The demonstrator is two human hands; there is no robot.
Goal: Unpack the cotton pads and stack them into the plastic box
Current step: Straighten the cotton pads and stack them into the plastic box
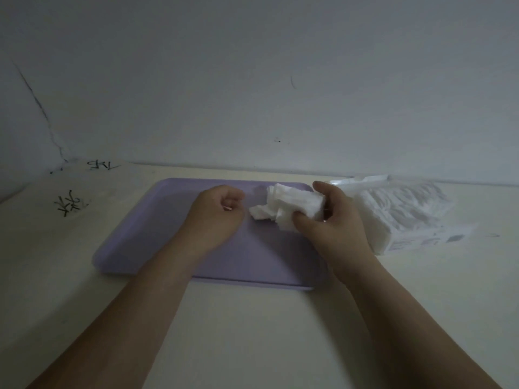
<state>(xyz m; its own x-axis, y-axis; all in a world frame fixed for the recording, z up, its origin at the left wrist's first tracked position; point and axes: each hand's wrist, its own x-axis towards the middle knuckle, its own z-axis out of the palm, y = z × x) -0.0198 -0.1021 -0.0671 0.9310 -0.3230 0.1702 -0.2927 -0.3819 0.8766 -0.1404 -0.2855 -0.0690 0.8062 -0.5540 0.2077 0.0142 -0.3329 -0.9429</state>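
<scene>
A person's right hand (335,220) grips a rumpled bunch of white cotton pads (292,204) between thumb and fingers over the far right part of a lilac plastic tray (151,234) on a cream table (252,332). The left hand (216,213) rests on the tray just left of the bunch, fingers loosely curled and holding nothing. The opened pack of cotton pads (410,214) lies on the table just right of the tray, behind the right hand.
</scene>
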